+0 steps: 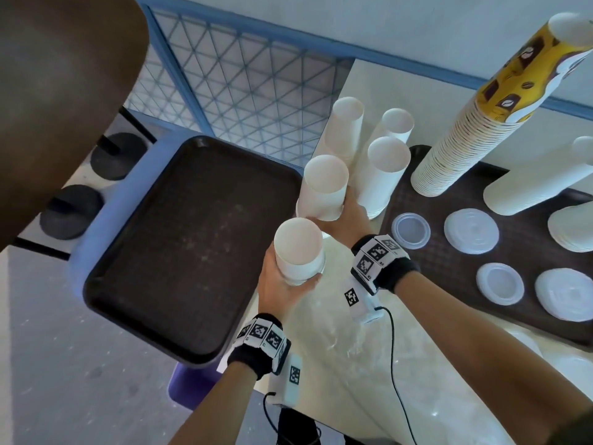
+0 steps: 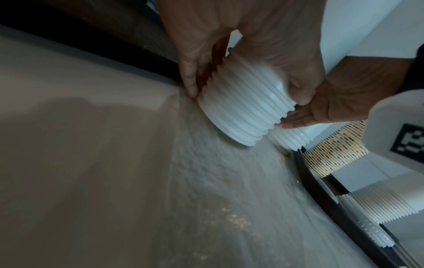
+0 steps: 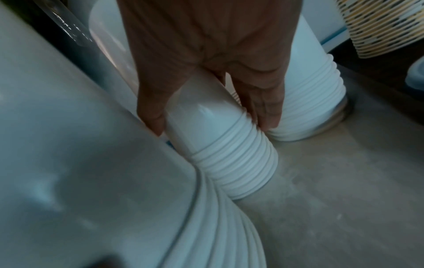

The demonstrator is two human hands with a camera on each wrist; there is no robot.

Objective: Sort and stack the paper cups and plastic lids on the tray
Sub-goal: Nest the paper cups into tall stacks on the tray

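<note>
My left hand (image 1: 285, 284) grips a short stack of upside-down white paper cups (image 1: 298, 248) just right of the empty brown tray (image 1: 192, 245). In the left wrist view this short stack (image 2: 243, 112) is tilted, its lowest rim at the counter, with thumb and fingers of my left hand (image 2: 247, 95) round it. My right hand (image 1: 345, 216) grips a taller white cup stack (image 1: 325, 187) just behind. In the right wrist view my right hand (image 3: 212, 126) wraps this taller stack (image 3: 229, 159) above its rims. Lids (image 1: 471, 231) lie on the right tray (image 1: 449, 274).
Three more white cup stacks (image 1: 385, 175) stand on the counter behind my hands. A tall patterned cup stack (image 1: 475, 130), further white stacks (image 1: 539, 184) and a clear lid (image 1: 410, 231) occupy the right tray. Two black round knobs (image 1: 72, 210) sit at the far left.
</note>
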